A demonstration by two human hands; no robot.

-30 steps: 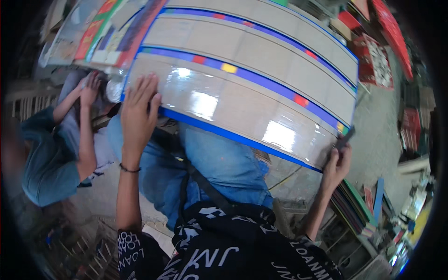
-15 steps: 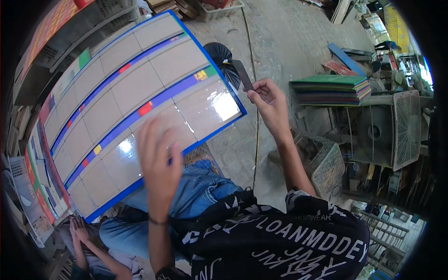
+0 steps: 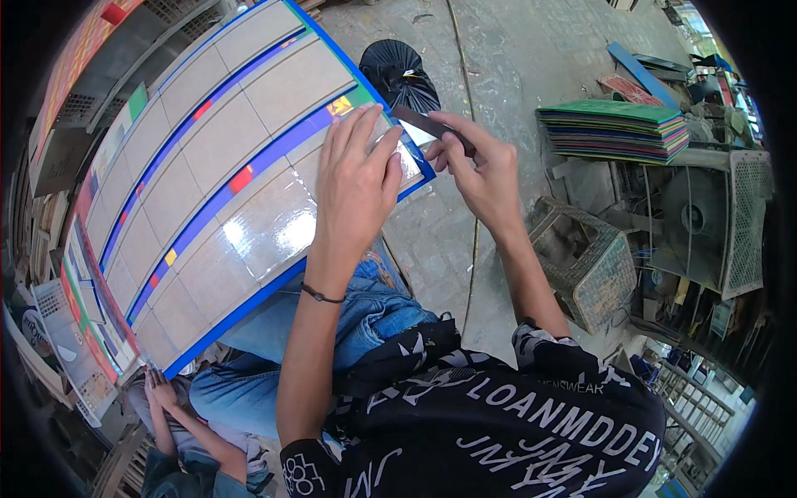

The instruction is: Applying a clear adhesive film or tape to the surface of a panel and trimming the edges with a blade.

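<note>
A large glossy board [image 3: 249,112] with grey squares, purple bands and a blue edge lies slanted in front of me, over my jeans-clad leg. My left hand [image 3: 357,183] rests on its face near the right end, fingers stretched out, holding nothing. In my right hand [image 3: 486,170] is a flat dark strip like a file or blade [image 3: 415,122]; its exact kind is unclear. The strip's far end meets or nearly meets the board's blue right edge, just past my left fingertips.
A black plastic bag [image 3: 397,70] stands beyond the board's right edge. To the right are a stack of coloured sheets [image 3: 610,137], a worn stool [image 3: 594,270] and a caged fan [image 3: 693,216]. Another person's hands [image 3: 163,392] show at lower left. A cable [image 3: 472,274] crosses the floor.
My left hand has moved right and settled on the board near its right end. The right hand has tilted the dark strip leftward, bringing it to the board's edge.
</note>
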